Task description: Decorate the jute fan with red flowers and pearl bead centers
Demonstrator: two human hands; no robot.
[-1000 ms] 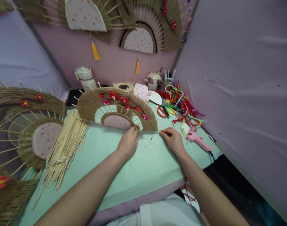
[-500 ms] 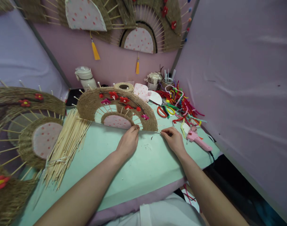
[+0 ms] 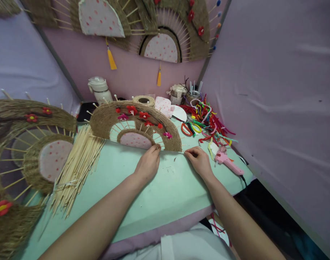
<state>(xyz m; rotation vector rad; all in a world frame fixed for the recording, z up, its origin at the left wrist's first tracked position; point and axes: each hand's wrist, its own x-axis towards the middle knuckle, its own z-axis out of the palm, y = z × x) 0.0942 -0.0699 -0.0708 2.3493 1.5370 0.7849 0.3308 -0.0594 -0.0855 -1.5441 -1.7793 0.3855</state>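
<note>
desk (image 3: 159, 187): pale green top filling the middle of the frame, near edge runs just above the lap, purple partition walls close on both sides

fan (image 3: 135, 124): the half-round twine fan lies flat at centre frame, arch toward the back wall, straight edge facing the person. Long axis runs left to right, tipping slightly down toward the right. Little red flowers sit along the arch, and there's a pink dotted half-circle in the middle.

skewer pile (image 3: 75, 169): loose bamboo sticks fanned out left of centre, just beside the fan's left end

pipe cleaners (image 3: 208, 121): bright tangle at upper right of centre, well behind the right hand

glue gun (image 3: 227, 160): pink, lying just right of the right hand, cord going off the desk edge

left hand (image 3: 148, 164): palm down, fingers pressed together on the fan's straight edge near its middle, touching it

right hand (image 3: 198, 160): sits at the fan's right corner, fingers pinching something thin there. Looks like a stick end or a strand of twine, too small to tell. This is the hand nearer that tip.

open room: bare desk in front of both hands down to the near edge; the right is crowded by the glue gun, the left by the skewers
</note>
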